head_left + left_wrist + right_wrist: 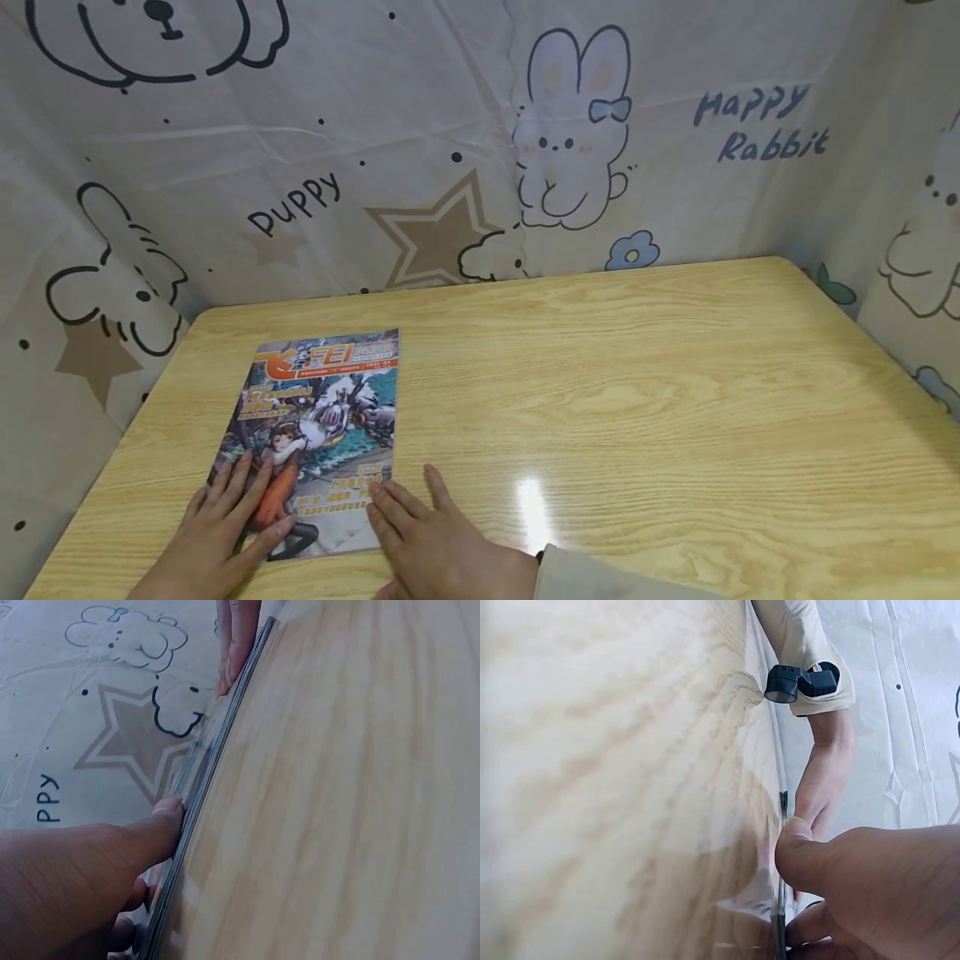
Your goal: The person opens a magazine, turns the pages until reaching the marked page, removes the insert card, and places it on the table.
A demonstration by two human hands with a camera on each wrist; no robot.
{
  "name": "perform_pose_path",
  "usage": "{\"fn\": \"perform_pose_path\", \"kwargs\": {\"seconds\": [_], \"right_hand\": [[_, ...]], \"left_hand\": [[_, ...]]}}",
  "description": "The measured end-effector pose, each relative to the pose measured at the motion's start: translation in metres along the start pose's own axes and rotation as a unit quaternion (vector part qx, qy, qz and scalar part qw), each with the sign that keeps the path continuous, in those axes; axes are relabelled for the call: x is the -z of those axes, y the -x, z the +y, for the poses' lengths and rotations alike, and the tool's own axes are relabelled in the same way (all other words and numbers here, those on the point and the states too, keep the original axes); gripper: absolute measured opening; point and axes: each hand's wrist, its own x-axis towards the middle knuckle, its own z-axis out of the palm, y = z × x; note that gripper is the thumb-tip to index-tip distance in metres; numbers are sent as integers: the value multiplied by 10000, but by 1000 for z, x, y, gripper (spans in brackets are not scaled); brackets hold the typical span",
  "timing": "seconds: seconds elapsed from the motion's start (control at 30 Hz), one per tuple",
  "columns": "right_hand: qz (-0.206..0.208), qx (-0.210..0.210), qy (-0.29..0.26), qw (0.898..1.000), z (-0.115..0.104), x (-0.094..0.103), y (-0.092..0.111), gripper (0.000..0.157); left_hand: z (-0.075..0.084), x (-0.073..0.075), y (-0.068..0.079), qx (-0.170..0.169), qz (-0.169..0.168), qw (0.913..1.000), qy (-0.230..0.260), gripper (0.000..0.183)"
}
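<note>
A magazine (pixel 341 462) with a colourful illustrated cover and an orange title lies closed and slightly tilted on the wooden table. On its lower left part rests my left hand (pixel 221 537), fingers spread and fairly straight, thumb on the cover. My right hand (pixel 438 537) lies at the lower right edge, its fingertips touching the cover and the thumb mostly hidden. In the left wrist view the magazine's page edge (pixel 202 787) shows as a thin dark line, with the left thumb on top. The right wrist view shows my right hand (pixel 885 892) beside that edge.
The pale wooden table (pixel 637 400) extends to the right of the magazine. A cloth (pixel 420 108) printed with puppies, rabbits and stars hangs behind the table and along both sides. A small black camera (pixel 802 682) sits on the left wrist, by a light sleeve.
</note>
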Motion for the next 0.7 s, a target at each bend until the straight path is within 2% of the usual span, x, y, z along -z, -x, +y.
{"fn": "perform_pose_path", "kwargs": {"seconds": [0.23,0.43,0.57,0.7], "right_hand": [[-205,-43,-336,9992,10,-1,13,78],[-210,-101,-303,9993,19,-3,25,79],[-121,-211,-178,9995,23,-5,33,80],[-38,-163,-301,9994,29,-6,40,78]], "left_hand": [[22,-2,-3,-213,221,9995,-73,84],[40,-4,-8,-231,233,9995,-17,84],[51,-8,-9,-237,218,9994,78,85],[61,-9,-10,-147,36,9994,307,87]]}}
